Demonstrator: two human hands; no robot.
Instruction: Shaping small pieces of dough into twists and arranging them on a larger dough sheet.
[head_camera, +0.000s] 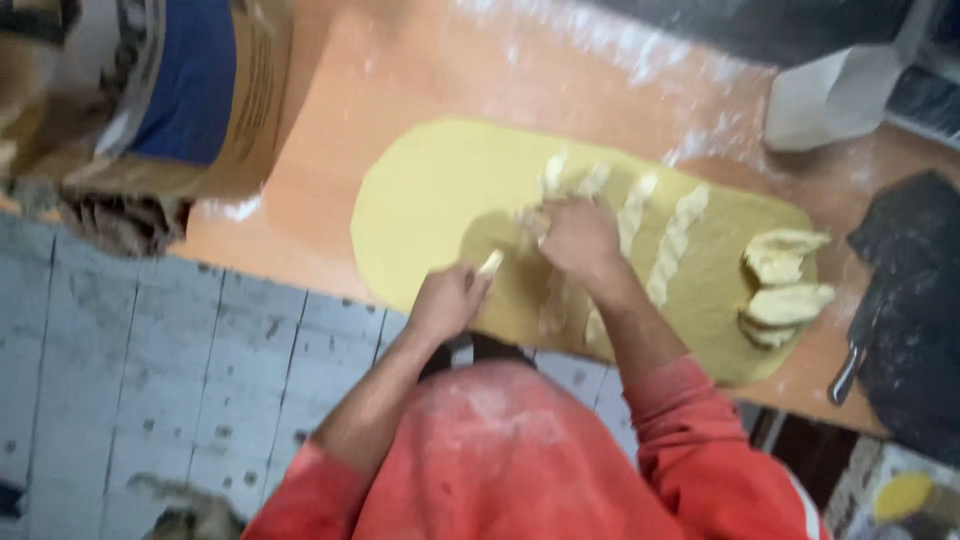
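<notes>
Pinching pale filling, both hands (447, 298) (578, 236) press soft yellow dough sheet (440, 190).

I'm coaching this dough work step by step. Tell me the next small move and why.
Probably twist the strip under the hands next. The right hand and left hand both rest on it on the dough sheet, while the strips beside it already look twisted.

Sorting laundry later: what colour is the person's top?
Orange-red top, dusted with flour, clearest in the head view.
</notes>
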